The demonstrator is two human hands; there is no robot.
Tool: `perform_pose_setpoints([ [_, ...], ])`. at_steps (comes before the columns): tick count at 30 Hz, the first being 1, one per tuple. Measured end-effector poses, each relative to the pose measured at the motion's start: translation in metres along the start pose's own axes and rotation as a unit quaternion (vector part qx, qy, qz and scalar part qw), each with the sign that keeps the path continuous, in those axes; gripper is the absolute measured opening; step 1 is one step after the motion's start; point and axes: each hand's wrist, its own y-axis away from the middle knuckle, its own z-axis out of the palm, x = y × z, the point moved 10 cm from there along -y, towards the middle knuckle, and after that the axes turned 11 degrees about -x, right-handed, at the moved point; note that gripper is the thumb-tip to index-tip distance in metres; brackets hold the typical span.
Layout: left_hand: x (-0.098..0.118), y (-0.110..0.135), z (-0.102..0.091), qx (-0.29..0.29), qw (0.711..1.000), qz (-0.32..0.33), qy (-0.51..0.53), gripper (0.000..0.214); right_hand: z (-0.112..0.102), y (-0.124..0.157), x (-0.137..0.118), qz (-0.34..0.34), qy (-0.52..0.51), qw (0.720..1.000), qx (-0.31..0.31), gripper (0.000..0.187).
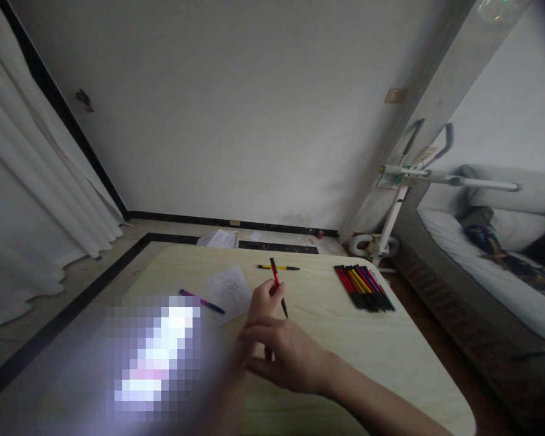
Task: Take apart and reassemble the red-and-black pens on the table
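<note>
My left hand (267, 297) is closed on a pen with a red barrel and black ends (277, 275). The pen stands tilted, its dark tip pointing down over the table. Crossing in front of my left wrist is my right hand (288, 354). Its fingers are loosely bent, thumb and forefinger apart with no object between them; the fingertips lie at the wrist. Beyond my left hand lies a yellow and black pen (277, 267). A sheet of paper with scribbles (229, 289) is to its left, and a purple-pink and dark pen (202, 301) lies partly across that sheet.
Many red, yellow, blue and black pens (363, 287) lie side by side at the right of the pale wooden table (390, 363). A bright blurred patch (157, 354) covers the left front. White exercise equipment (393, 218) and a grey sofa (449, 242) stand right.
</note>
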Motion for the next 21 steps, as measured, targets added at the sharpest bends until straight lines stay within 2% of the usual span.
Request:
perform_pose_setpoints([
  [4,-0.005,-0.009,0.01,-0.024,0.999,0.024,0.008,0.033,0.036,-0.009,-0.009,-0.046,-0.025,0.995,-0.087,0.05],
  [8,-0.011,-0.011,0.016,-0.045,0.999,0.03,0.004,0.034,0.057,-0.022,-0.02,-0.093,0.026,0.99,-0.104,0.046],
  [13,-0.007,-0.009,0.014,-0.046,0.998,0.039,-0.017,0.034,0.072,-0.023,-0.04,-0.157,0.113,0.971,-0.142,0.042],
  [16,-0.003,-0.007,0.016,-0.057,0.997,0.039,-0.033,0.034,0.086,-0.022,-0.046,-0.154,0.151,0.966,-0.142,0.036],
  [21,0.0,-0.005,0.021,-0.068,0.996,0.046,-0.045,0.034,0.109,-0.028,-0.043,-0.092,0.175,0.973,-0.121,0.039],
])
